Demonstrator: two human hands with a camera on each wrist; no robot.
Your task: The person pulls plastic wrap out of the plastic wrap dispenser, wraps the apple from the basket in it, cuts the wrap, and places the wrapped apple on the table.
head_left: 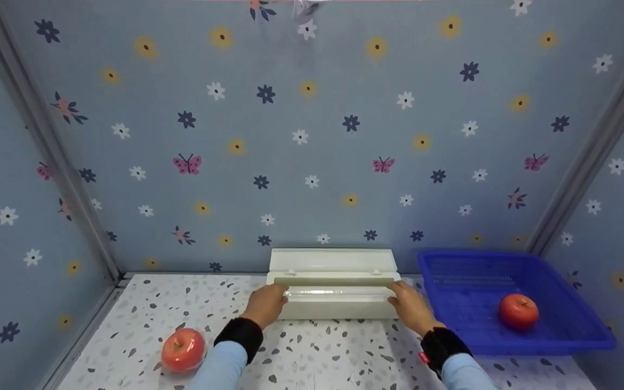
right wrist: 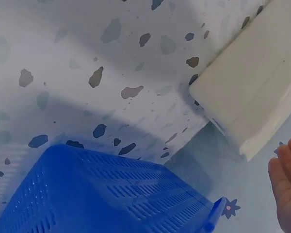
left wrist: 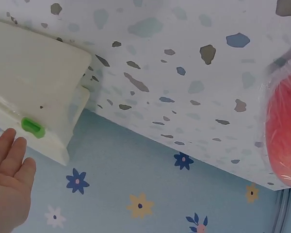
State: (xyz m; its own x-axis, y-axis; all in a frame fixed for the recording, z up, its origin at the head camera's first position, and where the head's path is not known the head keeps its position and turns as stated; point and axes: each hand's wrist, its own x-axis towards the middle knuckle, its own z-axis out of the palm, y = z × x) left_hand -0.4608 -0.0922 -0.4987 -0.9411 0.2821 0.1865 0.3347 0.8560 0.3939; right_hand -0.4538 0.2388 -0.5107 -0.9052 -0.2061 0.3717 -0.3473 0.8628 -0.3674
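Observation:
A white cling film box (head_left: 339,310) stands against the back wall, its lid (head_left: 332,260) raised. Glossy clear cling film (head_left: 339,291) stretches across the opening between the two hands. My left hand (head_left: 264,304) is at the box's left end, thumb and forefinger pinching the film's left edge. At the other end my right hand (head_left: 410,306) pinches its right edge the same way. Both wrist views show the outer fingers of the left hand (left wrist: 10,165) and right hand (right wrist: 288,179) extended, with thumbs out of frame. A green tab (left wrist: 33,127) shows on the box's left side.
A red apple (head_left: 183,350) in clear wrap sits on the speckled table (head_left: 312,355) at left. To the right, a blue plastic basket (head_left: 512,346) holds another red apple (head_left: 518,312). Flower-patterned walls (head_left: 312,157) enclose the back and sides.

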